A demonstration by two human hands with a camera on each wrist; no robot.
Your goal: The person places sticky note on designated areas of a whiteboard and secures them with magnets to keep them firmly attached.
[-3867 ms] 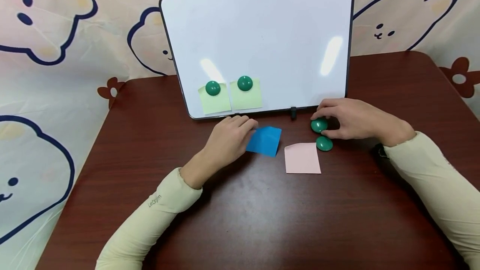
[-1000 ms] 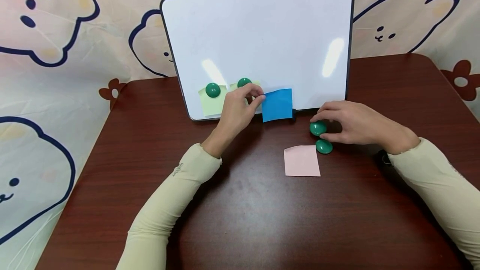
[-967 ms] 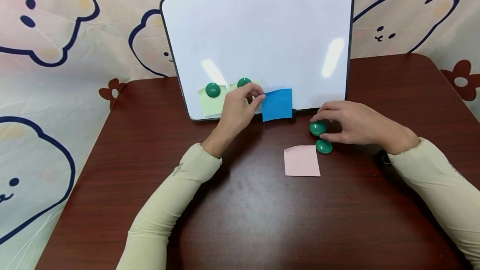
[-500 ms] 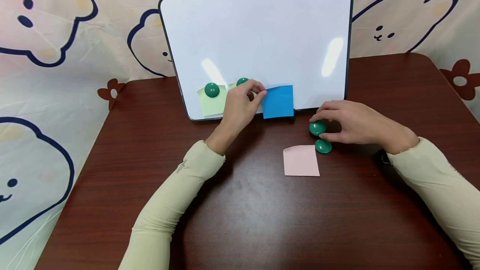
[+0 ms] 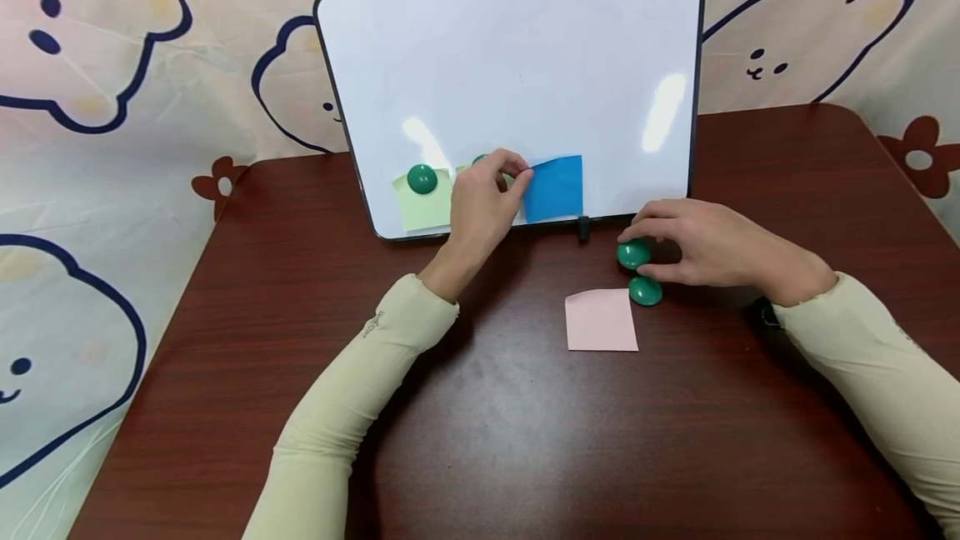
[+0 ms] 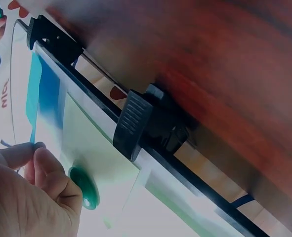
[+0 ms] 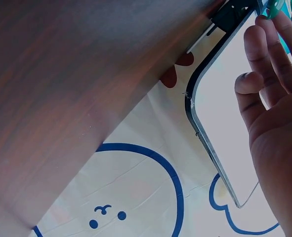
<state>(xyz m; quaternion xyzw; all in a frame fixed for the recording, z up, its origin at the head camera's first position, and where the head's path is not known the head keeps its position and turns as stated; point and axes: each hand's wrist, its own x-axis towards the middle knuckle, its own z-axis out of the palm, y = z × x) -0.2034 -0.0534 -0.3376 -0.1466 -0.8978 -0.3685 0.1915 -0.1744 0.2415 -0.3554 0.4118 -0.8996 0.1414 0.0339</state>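
Note:
My left hand pinches the upper left corner of a blue sticky note between thumb and forefinger. The note lies against or just in front of the lower whiteboard; its gap in the left wrist view is hard to judge. My right hand holds a round green magnet by its edges, low over the table. Another green magnet lies right below it, beside a pink sticky note. Two light green notes hang under green magnets on the board; my left hand covers most of the second.
Black clips sit at the whiteboard's bottom edge, with another clip in the left wrist view. The board stands at the back of a dark brown table. Behind it hangs a cartoon-printed cloth.
My left hand has lifted the blue note from the table to the whiteboard, then a little higher. My right hand has stayed at the green magnet.

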